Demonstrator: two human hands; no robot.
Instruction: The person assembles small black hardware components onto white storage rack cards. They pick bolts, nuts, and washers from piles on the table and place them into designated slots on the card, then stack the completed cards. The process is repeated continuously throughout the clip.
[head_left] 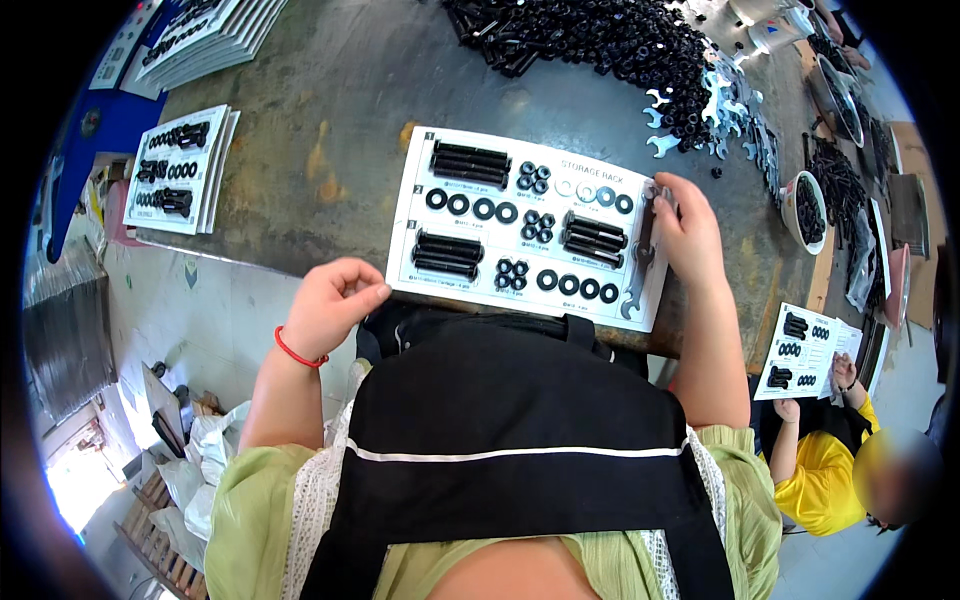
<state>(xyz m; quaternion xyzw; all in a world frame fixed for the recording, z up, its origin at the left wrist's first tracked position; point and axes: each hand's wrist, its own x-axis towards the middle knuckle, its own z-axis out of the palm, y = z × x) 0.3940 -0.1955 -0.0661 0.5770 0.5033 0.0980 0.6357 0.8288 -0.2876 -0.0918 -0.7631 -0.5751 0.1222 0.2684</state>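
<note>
A white hardware card (520, 215) lies in front of me at the table's near edge. Black bolts, nuts and rings of washers sit on it in rows, and a dark open-end wrench (638, 272) runs along its right side. My left hand (338, 300) is closed, its thumb and forefinger meeting at the card's lower left edge. At the upper right edge my right hand (690, 230) is closed, fingertips pinching the card beside the wrench's top end. Whether those fingers also grip the wrench is hard to see.
A heap of black nuts and bolts (600, 50) covers the far table, with silver wrenches (720, 100) beside it. Filled cards (180, 170) are stacked at left. A white bowl (803, 212) stands at right. A co-worker in yellow (825, 480) holds a similar card (795, 355).
</note>
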